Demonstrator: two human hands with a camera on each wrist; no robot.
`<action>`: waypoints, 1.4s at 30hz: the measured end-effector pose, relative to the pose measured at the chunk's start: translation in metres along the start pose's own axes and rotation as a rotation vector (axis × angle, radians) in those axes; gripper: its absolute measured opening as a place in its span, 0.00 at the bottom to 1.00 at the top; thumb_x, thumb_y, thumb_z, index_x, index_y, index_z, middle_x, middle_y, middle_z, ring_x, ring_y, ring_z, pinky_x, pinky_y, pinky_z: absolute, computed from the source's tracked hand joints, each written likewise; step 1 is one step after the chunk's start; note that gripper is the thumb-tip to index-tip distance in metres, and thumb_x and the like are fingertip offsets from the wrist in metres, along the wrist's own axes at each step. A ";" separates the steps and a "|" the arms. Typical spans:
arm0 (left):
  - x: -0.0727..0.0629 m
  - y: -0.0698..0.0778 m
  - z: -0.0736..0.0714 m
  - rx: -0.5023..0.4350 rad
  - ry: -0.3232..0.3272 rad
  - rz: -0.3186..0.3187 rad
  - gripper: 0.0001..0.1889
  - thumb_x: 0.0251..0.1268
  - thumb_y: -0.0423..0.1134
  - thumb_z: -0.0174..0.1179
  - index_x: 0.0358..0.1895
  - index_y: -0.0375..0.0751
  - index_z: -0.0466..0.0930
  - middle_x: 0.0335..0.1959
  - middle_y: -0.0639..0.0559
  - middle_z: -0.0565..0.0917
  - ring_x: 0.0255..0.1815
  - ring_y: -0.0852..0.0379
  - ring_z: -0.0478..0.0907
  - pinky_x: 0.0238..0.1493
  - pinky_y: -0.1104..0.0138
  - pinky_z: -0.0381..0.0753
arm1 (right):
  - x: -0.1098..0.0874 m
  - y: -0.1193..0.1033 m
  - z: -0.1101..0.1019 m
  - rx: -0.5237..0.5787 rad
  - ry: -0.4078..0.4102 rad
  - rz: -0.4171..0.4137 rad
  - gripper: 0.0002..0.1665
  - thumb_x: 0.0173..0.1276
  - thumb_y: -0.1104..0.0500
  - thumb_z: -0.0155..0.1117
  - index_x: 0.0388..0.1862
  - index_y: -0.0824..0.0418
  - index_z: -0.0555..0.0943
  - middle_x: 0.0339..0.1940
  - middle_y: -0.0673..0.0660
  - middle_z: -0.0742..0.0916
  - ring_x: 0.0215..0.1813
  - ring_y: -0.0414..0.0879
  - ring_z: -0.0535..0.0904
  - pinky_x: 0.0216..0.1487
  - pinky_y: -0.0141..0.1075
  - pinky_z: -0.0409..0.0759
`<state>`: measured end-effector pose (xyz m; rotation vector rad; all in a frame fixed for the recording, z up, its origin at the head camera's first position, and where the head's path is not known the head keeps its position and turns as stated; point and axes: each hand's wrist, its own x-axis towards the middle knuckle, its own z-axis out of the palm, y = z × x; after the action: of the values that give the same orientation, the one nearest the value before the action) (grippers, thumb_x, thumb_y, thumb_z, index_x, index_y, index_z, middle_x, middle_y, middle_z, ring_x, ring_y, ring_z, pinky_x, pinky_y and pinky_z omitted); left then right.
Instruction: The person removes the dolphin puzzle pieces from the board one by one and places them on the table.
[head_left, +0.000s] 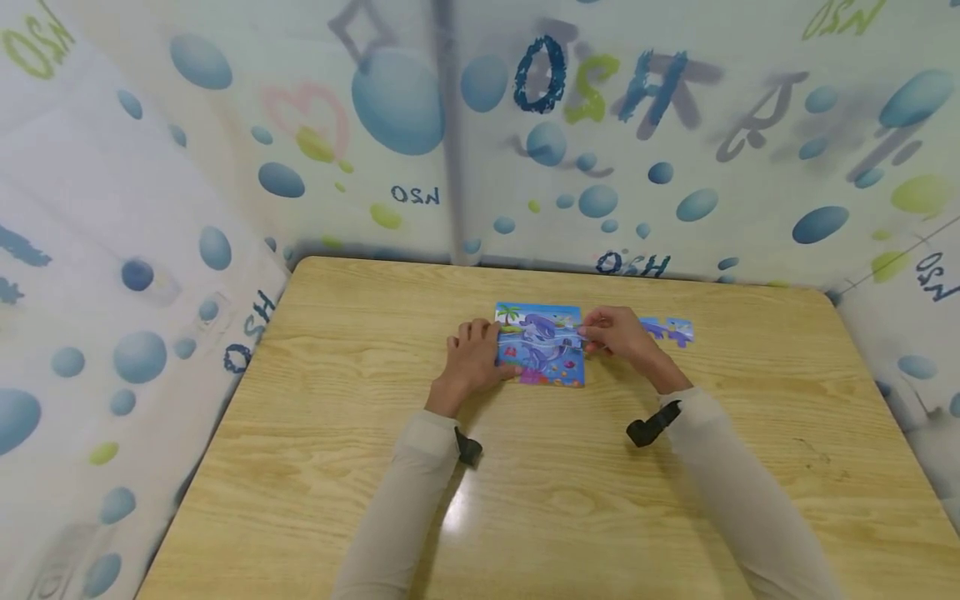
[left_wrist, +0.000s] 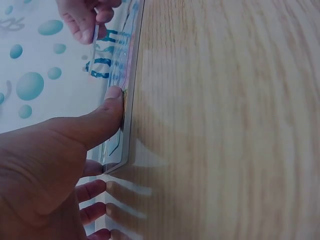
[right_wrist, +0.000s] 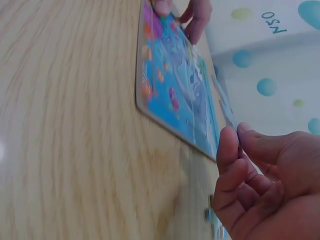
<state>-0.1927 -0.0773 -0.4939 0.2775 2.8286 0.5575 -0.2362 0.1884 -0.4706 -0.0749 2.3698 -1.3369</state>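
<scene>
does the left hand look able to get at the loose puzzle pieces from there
Probably not easily: the puzzle and the right hand lie between the left hand and the loose pieces.

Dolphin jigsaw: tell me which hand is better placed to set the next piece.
Right, most likely: the right hand pinches a jigsaw piece at the right edge of the dolphin jigsaw, near the loose pieces. The left hand has its thumb on the jigsaw's left side.
</scene>
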 end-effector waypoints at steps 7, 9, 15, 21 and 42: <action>0.001 -0.001 0.001 -0.005 0.007 0.008 0.47 0.62 0.62 0.63 0.77 0.42 0.54 0.71 0.42 0.60 0.74 0.41 0.52 0.64 0.49 0.57 | -0.010 0.007 -0.015 0.022 -0.026 0.014 0.14 0.75 0.61 0.58 0.52 0.71 0.77 0.33 0.56 0.87 0.32 0.43 0.82 0.31 0.35 0.74; 0.001 -0.002 0.001 -0.001 0.008 0.007 0.47 0.62 0.62 0.63 0.77 0.42 0.54 0.71 0.42 0.60 0.74 0.41 0.52 0.64 0.49 0.57 | -0.011 0.010 -0.019 0.009 -0.025 0.025 0.15 0.75 0.61 0.59 0.52 0.72 0.76 0.33 0.55 0.87 0.32 0.43 0.81 0.30 0.35 0.74; -0.001 -0.002 0.000 -0.003 0.005 0.006 0.47 0.62 0.62 0.63 0.77 0.42 0.55 0.71 0.42 0.60 0.73 0.41 0.52 0.64 0.49 0.57 | -0.013 0.028 -0.030 -0.061 0.011 0.046 0.13 0.74 0.59 0.62 0.47 0.70 0.77 0.29 0.51 0.86 0.29 0.40 0.78 0.28 0.32 0.72; -0.002 -0.002 -0.002 -0.009 0.002 0.006 0.47 0.63 0.62 0.63 0.77 0.41 0.55 0.72 0.41 0.60 0.74 0.40 0.52 0.64 0.48 0.57 | -0.017 0.038 -0.038 -0.127 0.022 0.048 0.13 0.74 0.58 0.61 0.44 0.69 0.78 0.29 0.51 0.84 0.30 0.41 0.76 0.30 0.31 0.74; -0.001 -0.003 0.000 -0.032 0.009 0.021 0.47 0.63 0.62 0.63 0.78 0.41 0.54 0.72 0.41 0.60 0.73 0.40 0.52 0.62 0.49 0.57 | -0.025 0.047 -0.037 -0.411 0.134 -0.060 0.11 0.71 0.57 0.63 0.31 0.63 0.79 0.22 0.51 0.79 0.26 0.44 0.70 0.29 0.35 0.67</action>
<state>-0.1919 -0.0806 -0.4945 0.2996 2.8257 0.6088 -0.2201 0.2501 -0.4848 -0.1811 2.7426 -0.8824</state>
